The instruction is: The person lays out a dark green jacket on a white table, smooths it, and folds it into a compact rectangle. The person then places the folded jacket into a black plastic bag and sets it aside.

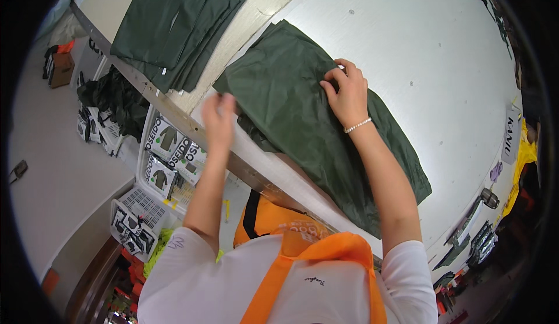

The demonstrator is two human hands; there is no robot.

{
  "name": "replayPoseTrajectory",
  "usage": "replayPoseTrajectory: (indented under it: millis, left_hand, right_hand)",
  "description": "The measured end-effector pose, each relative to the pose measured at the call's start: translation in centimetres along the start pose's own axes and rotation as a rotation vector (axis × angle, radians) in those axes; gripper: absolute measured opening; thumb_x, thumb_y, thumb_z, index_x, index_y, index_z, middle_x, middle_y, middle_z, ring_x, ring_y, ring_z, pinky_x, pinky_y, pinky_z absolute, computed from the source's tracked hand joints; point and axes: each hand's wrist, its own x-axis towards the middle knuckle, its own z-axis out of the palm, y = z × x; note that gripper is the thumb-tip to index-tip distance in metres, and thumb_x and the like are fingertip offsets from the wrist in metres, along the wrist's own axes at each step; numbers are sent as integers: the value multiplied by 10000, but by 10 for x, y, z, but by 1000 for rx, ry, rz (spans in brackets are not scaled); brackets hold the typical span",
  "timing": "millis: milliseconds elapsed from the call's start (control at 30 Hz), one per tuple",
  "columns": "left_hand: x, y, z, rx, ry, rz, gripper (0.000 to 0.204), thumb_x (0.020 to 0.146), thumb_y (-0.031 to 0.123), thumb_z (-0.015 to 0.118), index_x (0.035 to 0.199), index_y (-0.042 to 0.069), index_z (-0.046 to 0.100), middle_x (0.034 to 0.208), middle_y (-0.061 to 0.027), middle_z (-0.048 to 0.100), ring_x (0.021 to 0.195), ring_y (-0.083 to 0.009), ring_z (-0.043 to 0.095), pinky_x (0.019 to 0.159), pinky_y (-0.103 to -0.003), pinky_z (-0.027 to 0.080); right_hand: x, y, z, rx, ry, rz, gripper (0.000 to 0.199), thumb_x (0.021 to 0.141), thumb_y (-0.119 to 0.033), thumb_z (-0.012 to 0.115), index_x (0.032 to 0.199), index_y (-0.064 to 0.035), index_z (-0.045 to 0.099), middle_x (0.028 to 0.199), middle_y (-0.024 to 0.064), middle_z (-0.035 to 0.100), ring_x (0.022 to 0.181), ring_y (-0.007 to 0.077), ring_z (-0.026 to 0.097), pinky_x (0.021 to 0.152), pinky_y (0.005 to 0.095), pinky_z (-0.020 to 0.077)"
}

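Right, I'm pinching the dark green garment [308, 120] flat under my right hand [346, 94] for folding; left hand [218, 117] blurred, grip unclear.

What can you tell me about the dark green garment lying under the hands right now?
The dark green garment looks like thin, slightly shiny woven fabric, creased with fine wrinkles. It lies flat and folded into a long strip running diagonally across the white table, its near end reaching the table's front edge. The right hand pinches a fold near its upper edge; the left hand, blurred, is at its left edge, contact unclear. A darker layer shows beneath that left edge.
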Motion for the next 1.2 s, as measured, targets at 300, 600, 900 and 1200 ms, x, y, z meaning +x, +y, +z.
replayPoseTrajectory:
  millis: [300, 600, 900, 1200]
  left_hand:
    - [-44, 12, 31, -348, -139, 64, 601, 815, 344, 667, 1201, -83, 497, 1270, -251, 415, 1188, -396, 377, 1017, -439, 298]
    - [-42, 11, 27, 70, -86, -103, 598, 766, 410, 711, 1080, -85, 591, 1221, -236, 451, 1121, -354, 431, 992, -420, 335]
    - [-42, 49, 24, -624, -121, -101, 383, 807, 27, 664, 1149, -54, 513, 1093, -128, 600, 993, -199, 566, 867, -295, 445]
    - [-85, 45, 30, -1002, -177, -184, 785, 906, 12, 532, 1482, 45, 0, 1455, -154, 288, 1228, -237, 427, 1025, -354, 348]
  right_hand:
    - [-9, 71, -96, 151, -264, 340, 586, 849, -444, 624, 1235, -9, 553, 1151, 164, 616, 1060, 264, 581, 924, 356, 446]
    - [28, 47, -74, 278, -505, 278, 464, 893, -374, 592, 1152, 9, 617, 1077, 131, 653, 995, 206, 607, 894, 312, 460]
    - [96, 22, -45, 559, -751, 465, 492, 725, -280, 773, 1085, 27, 637, 958, 146, 678, 817, 206, 657, 779, 314, 515]
    - [90, 28, -34, 631, -688, 576, 404, 752, -239, 760, 1051, -16, 606, 946, 78, 657, 832, 162, 610, 810, 294, 484]
